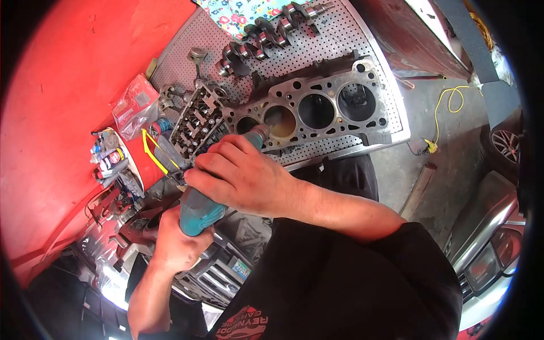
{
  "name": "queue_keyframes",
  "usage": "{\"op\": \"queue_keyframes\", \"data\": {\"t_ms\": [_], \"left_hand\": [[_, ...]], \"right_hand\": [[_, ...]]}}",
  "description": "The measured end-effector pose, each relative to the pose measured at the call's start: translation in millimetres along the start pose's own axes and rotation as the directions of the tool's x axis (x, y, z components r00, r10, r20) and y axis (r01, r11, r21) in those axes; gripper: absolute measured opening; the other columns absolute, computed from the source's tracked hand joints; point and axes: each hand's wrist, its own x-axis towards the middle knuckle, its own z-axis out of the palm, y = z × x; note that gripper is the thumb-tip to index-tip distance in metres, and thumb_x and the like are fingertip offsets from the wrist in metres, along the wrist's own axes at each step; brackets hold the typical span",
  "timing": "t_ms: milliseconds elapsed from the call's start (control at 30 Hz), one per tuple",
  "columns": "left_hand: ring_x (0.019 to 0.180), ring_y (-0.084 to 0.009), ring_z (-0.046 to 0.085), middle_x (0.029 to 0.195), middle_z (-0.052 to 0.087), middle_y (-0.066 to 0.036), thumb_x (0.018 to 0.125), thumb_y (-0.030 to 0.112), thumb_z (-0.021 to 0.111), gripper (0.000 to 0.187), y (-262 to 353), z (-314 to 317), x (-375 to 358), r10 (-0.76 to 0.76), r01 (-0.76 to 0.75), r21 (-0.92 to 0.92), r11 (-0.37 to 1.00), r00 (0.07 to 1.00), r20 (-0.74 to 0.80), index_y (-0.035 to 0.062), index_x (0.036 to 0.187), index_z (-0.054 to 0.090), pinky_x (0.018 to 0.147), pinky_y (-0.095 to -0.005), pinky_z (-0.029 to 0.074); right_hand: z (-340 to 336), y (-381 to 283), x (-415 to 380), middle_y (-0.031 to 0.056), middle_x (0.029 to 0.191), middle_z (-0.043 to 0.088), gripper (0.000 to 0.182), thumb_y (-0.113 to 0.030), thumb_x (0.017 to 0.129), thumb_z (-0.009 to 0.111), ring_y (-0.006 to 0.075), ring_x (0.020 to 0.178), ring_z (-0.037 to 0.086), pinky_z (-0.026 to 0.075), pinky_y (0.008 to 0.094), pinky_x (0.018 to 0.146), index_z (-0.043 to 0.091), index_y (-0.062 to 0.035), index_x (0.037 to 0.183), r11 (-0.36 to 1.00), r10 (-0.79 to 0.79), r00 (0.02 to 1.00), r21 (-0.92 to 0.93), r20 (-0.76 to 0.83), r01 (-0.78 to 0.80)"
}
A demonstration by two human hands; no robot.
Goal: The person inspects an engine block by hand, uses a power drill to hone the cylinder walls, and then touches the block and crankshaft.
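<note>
A teal power tool (201, 211) lies slantwise across the middle. My left hand (182, 242) grips its rear end, with the fingers wrapped round it. Farther forward, my right hand (241, 175) is closed over the tool's body and hides much of it. The tool's front end reaches the near edge of an engine block (306, 136), beside the second bore (280, 122) from the left. Whether its tip touches the block cannot be made out. Four round bores show in the block's top face. Left of it sits a cylinder head (198, 122) with valve parts.
A crankshaft (266, 38) and a piston with its rod (197, 55) lie on the perforated metal table (345, 28). Floral cloth (235, 17) covers the table's far edge. Bottles (112, 158) stand at the left. A yellow cord (437, 113) runs over the floor at right, near a car.
</note>
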Motion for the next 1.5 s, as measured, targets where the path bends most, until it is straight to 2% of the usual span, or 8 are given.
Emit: {"op": "queue_keyframes", "data": {"t_ms": [100, 233, 400, 1033, 1500], "left_hand": [[0.079, -0.0104, 0.062, 0.086, 0.07, -0.002, 0.078, 0.0, 0.07, 0.02, 9, -4, 7, -0.037, 0.036, 0.053, 0.998, 0.999, 0.023, 0.0005, 0.098, 0.067, 0.075, -0.0305, 0.053], [0.08, -0.0094, 0.061, 0.085, 0.069, -0.003, 0.077, 0.0, 0.069, 0.022, 20, -1, 15, 0.01, -0.012, 0.075, 0.997, 0.999, 0.034, 0.0009, 0.099, 0.067, 0.075, -0.0307, 0.053], [0.08, -0.0104, 0.062, 0.085, 0.069, -0.004, 0.077, 0.001, 0.07, 0.023, 26, -2, 22, -0.043, 0.039, 0.07, 0.997, 0.997, 0.056, 0.0003, 0.099, 0.066, 0.076, -0.0313, 0.053], [0.082, -0.0132, 0.068, 0.087, 0.073, -0.006, 0.076, 0.001, 0.071, 0.026, 29, -3, 23, -0.139, 0.131, 0.112, 0.985, 0.988, 0.064, 0.001, 0.102, 0.069, 0.078, -0.0332, 0.055], [0.079, -0.0146, 0.068, 0.085, 0.072, -0.008, 0.074, 0.001, 0.071, 0.024, 29, -1, 27, -0.11, 0.101, 0.135, 0.986, 0.992, 0.062, 0.001, 0.098, 0.068, 0.075, -0.0333, 0.055]], "right_hand": [[1, 2, -1, 0.0077, 0.111, 0.062, 0.043, -0.014, 0.081, 0.069, 0.0263, 0.101, 0.064, 0.052, 0.045, 0.093, 0.062, -0.0098, 0.123, 0.999, 0.042, 0.997, 0.004, -0.07, -0.042], [-4, 7, -5, 0.0081, 0.11, 0.062, 0.043, -0.013, 0.08, 0.07, 0.027, 0.1, 0.064, 0.053, 0.0459, 0.093, 0.063, -0.0105, 0.123, 0.995, 0.091, 0.993, 0.036, -0.08, -0.089], [-3, 14, -7, 0.0086, 0.112, 0.062, 0.045, -0.013, 0.08, 0.071, 0.0276, 0.1, 0.064, 0.053, 0.0461, 0.093, 0.063, -0.0115, 0.124, 0.989, 0.134, 0.989, 0.073, -0.07, -0.129], [-2, 13, -7, 0.0071, 0.11, 0.062, 0.043, -0.015, 0.079, 0.071, 0.026, 0.099, 0.064, 0.053, 0.0453, 0.094, 0.063, -0.0122, 0.121, 0.983, 0.169, 0.983, 0.084, -0.075, -0.163], [1, 15, -10, 0.007, 0.11, 0.062, 0.041, -0.015, 0.078, 0.071, 0.0256, 0.099, 0.063, 0.053, 0.0461, 0.094, 0.063, -0.0121, 0.119, 0.979, 0.19, 0.978, 0.094, -0.085, -0.182]]}}
